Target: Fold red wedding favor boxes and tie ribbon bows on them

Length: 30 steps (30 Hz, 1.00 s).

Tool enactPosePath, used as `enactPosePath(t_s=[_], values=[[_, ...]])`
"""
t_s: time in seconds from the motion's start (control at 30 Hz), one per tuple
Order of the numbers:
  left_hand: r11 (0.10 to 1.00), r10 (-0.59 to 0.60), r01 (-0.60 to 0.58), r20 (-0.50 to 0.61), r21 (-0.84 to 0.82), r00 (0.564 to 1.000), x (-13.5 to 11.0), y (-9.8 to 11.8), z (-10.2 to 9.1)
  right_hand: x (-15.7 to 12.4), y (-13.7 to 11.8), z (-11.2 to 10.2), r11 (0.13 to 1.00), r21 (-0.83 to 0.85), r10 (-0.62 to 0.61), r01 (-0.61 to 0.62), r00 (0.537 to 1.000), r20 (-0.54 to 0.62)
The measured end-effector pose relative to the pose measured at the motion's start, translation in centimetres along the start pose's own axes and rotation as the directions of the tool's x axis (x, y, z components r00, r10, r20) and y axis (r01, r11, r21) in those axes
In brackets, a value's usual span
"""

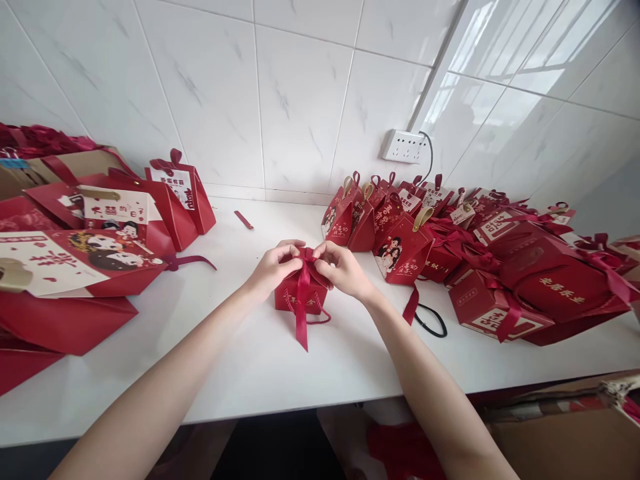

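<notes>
A small red gift box (293,298) stands on the white table (250,360) in the middle of the view. A dark red ribbon (303,307) runs over its top and hangs down its front. My left hand (273,267) pinches the ribbon at the top of the box from the left, fingers closed. From the right, my right hand (343,267) pinches the same ribbon, fingers closed. The two hands nearly touch above the box.
Several red gift bags (400,250) and ribboned red boxes (487,307) crowd the right side. Larger red bags (120,220) lie and stand at the left. A black hair tie (433,322) lies right of the box. A wall socket (406,146) sits on the tiled wall. Cardboard boxes (565,433) below.
</notes>
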<state>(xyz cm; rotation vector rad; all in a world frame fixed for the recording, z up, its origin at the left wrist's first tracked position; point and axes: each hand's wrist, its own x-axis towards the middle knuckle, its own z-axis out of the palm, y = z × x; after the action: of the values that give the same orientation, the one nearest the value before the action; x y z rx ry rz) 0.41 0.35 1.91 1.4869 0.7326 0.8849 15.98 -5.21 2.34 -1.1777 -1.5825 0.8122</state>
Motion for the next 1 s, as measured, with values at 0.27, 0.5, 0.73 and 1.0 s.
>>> enactPosePath(t_s=[0.27,0.5,0.73,1.0], values=[[0.949,-0.161,0.115,-0.134,-0.294,0.978,0.3,0.4,-1.1,-0.1,-0.3,-1.8,0.844,0.512,0.11,-0.159,0.986,0.125],[0.92,-0.054,-0.027,-0.194,-0.391,0.98,1.2,0.7,-4.8,-0.1,-1.3,-3.4,0.795,0.599,0.213,-0.094,0.968,-0.131],[0.762,-0.08,-0.087,-0.227,-0.642,0.971,0.8,2.2,-6.7,-0.3,-0.9,-5.7,0.768,0.64,0.187,0.037,0.942,-0.279],[0.739,0.095,-0.227,-0.236,-0.635,0.967,1.1,3.4,-7.4,0.3,-1.6,-5.3,0.933,0.356,0.095,0.055,0.916,-0.39]])
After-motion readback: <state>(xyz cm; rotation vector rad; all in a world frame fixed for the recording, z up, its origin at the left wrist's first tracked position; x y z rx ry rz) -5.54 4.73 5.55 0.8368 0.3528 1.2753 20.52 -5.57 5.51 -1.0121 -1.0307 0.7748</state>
